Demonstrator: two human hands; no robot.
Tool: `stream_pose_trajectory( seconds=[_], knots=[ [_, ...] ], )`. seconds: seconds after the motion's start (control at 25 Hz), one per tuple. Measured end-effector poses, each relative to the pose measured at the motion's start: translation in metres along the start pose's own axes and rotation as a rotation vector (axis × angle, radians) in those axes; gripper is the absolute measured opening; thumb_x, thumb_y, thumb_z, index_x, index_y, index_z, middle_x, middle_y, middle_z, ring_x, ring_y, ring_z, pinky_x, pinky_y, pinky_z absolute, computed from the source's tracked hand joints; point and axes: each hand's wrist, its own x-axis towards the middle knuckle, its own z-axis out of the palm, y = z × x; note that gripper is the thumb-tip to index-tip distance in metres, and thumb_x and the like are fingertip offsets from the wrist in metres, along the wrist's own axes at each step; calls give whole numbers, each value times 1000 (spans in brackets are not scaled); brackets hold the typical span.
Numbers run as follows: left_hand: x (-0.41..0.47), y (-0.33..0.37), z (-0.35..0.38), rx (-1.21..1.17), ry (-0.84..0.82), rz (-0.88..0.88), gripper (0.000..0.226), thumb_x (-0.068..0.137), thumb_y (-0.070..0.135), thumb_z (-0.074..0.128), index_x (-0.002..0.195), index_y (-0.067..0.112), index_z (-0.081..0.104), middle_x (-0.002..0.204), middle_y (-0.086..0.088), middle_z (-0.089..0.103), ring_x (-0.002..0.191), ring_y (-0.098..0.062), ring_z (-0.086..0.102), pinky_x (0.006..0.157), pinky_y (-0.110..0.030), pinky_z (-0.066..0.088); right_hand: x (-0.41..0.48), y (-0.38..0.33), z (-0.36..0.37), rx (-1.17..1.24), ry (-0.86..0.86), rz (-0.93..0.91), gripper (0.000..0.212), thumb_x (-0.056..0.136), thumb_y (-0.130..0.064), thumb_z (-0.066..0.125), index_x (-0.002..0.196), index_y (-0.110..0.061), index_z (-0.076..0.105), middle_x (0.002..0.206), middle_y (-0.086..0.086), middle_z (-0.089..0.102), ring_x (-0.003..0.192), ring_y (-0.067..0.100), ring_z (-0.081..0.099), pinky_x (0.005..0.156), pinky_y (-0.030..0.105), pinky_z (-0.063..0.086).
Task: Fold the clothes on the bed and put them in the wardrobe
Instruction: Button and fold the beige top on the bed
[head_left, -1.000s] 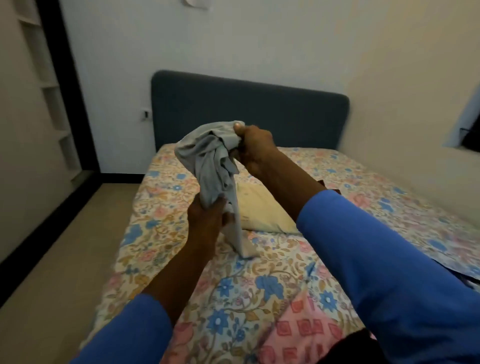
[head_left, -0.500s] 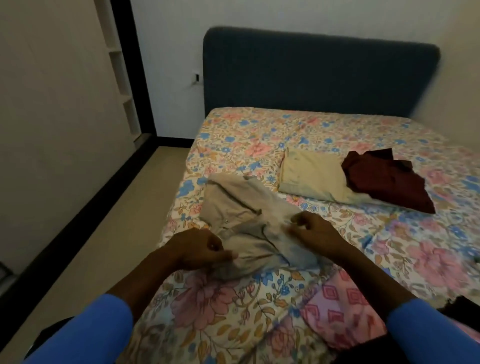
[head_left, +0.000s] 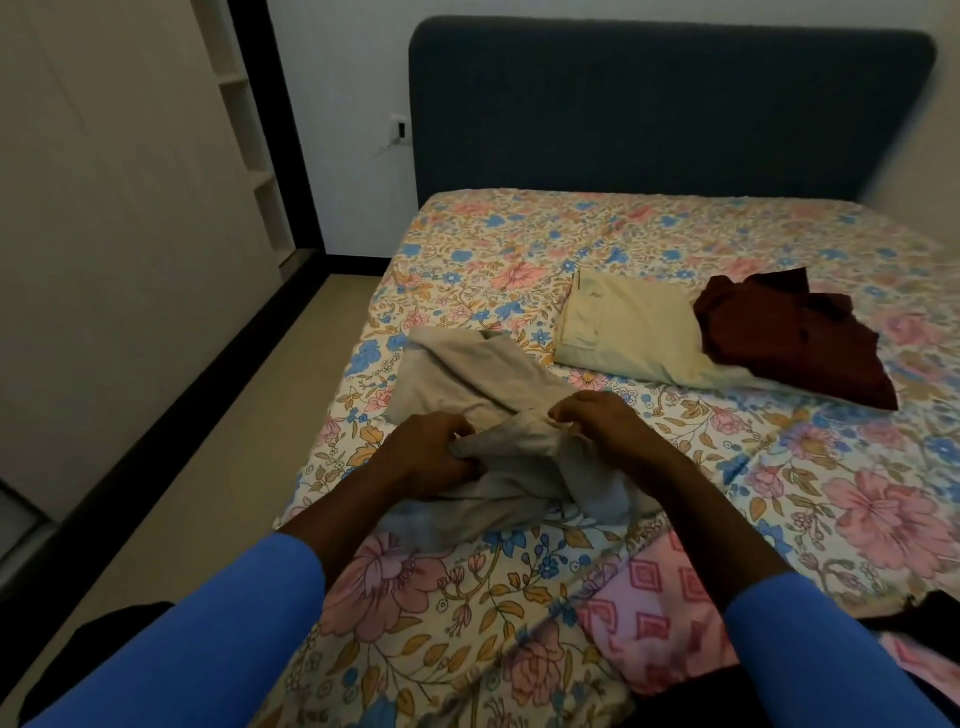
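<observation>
Grey garment (head_left: 467, 374), crumpled: left hand (head_left: 422, 460) and right hand (head_left: 610, 431) seemingly pinch it

I'm in a home bedroom: a bed (head_left: 519, 597) with floral sheet, padded headboard (head_left: 665, 109), built-in wardrobe (head_left: 119, 218)

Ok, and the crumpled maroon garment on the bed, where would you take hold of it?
Probably the raised, bunched folds along the far edge of the maroon garment, pinched from above. One side lies over the folded cream garment, so come from the opposite, open side and lift away to avoid dragging it.
</observation>
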Motion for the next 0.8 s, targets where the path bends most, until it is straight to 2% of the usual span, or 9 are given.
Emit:
stream_pose_trajectory(
  seconds=[0.12,0.24,0.32,0.4,0.48,0.56,0.6,0.72,0.8],
  knots=[
    [-3,7,-5,91,87,94,36,84,40,78,118,32,67,109,7,66,104,-19,65,79,-31,50,-4,1,20,-14,-150,64,25,94,-43,71,104,-20,76,101,-1,71,96,17,66,87,40,57],
    [-20,7,-8,139,126,266,94,75,49,77,155,36,29,148,4,48,130,-17,51,102,-36,48,-2,-8,31,253,22,-126,12,97,-25,71,103,-17,77,99,3,75,96,18,70,92,42,60],
    [-32,16,-7,-82,43,321,110,73,54,77,161,37,14,148,5,51,122,-12,59,97,-33,55,-4,-18,28,651,-27,-140,16,99,-14,65,110,-5,73,103,11,77,100,24,73,93,37,60],
    [-34,20,-6,-293,142,304,74,84,56,71,148,30,44,118,1,71,94,-13,71,79,-41,61,-5,-20,20,764,-70,-121,25,98,-19,67,117,-3,70,110,14,75,105,28,72,95,40,58],
    [-22,3,-16,-443,476,90,44,92,57,62,108,17,69,88,-6,72,79,-25,69,71,-55,58,-7,-12,10,335,-87,-98,46,89,-41,77,127,-17,67,122,3,70,110,22,67,97,41,54],
    [-15,-21,-34,-552,695,-162,51,90,60,60,95,10,69,84,-12,70,82,-34,68,72,-58,57,-11,1,8,-358,-104,-39,63,84,-49,81,140,-28,59,131,-2,61,114,18,60,98,41,52],
    [-16,-32,-39,-547,733,-264,48,88,58,60,96,11,70,86,-12,71,85,-35,69,74,-56,58,-13,7,12,-575,-89,-35,58,87,-45,78,140,-29,60,130,0,62,111,20,61,95,41,53],
    [-30,-37,-35,-365,630,-487,40,89,41,70,121,19,61,116,-9,67,107,-33,65,85,-47,55,-2,8,17,-535,146,-36,23,98,-31,64,117,-20,71,110,7,73,86,19,66,74,33,54],
    [-41,-24,-25,-125,724,-314,59,85,32,75,137,23,49,137,-10,53,124,-31,53,95,-50,51,6,2,16,-213,260,-62,20,98,-27,61,114,-21,73,102,4,75,83,19,67,75,39,57]
  ],
)
